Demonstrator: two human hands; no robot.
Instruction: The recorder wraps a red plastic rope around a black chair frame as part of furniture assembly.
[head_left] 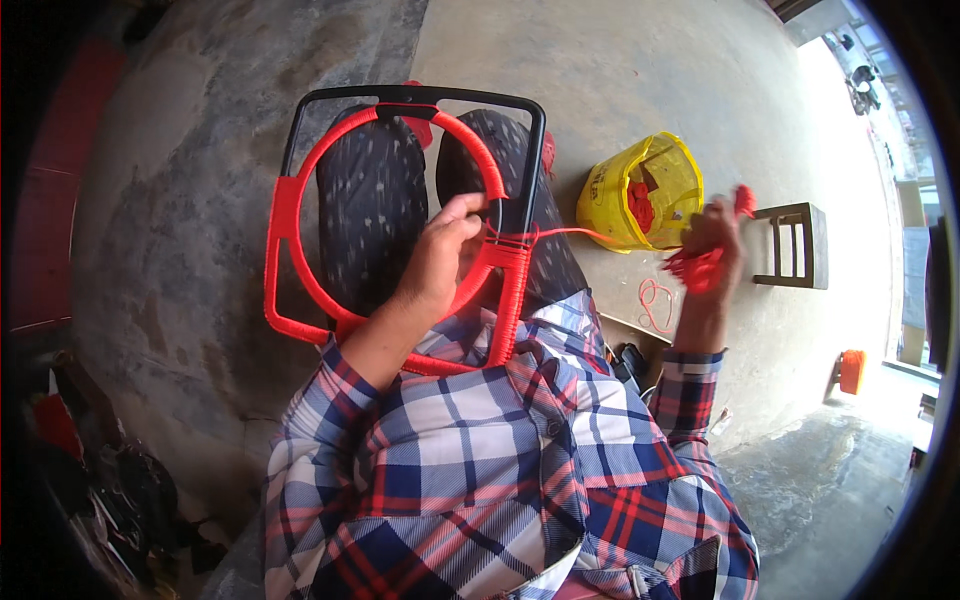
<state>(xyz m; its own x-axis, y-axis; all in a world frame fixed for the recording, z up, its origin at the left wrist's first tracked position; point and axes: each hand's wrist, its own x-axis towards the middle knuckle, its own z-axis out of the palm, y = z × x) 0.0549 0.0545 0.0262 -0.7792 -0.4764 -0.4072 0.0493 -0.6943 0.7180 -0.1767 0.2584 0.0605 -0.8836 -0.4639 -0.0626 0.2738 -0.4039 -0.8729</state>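
Observation:
A squarish black frame (420, 94) with a ring inside it rests across my lap. Red cord is wound tightly over its sides, its lower edge and most of the ring, while the top bar and upper corners show bare black. My left hand (437, 262) reaches through the ring and grips its right side, fingers bent around it. From the frame's right side a taut red strand (580, 231) runs to my right hand (716, 235), which is raised out to the right. That hand, slightly blurred, is closed on a bundle of red cord (696, 268).
A yellow bucket (604, 196) with red cord inside stands on the concrete floor, right of my knees. Beyond it is a small dark stool (818, 246). A loose red loop (655, 306) lies on the floor. Farther right sits an orange-red object (851, 371). Dark clutter fills the lower left.

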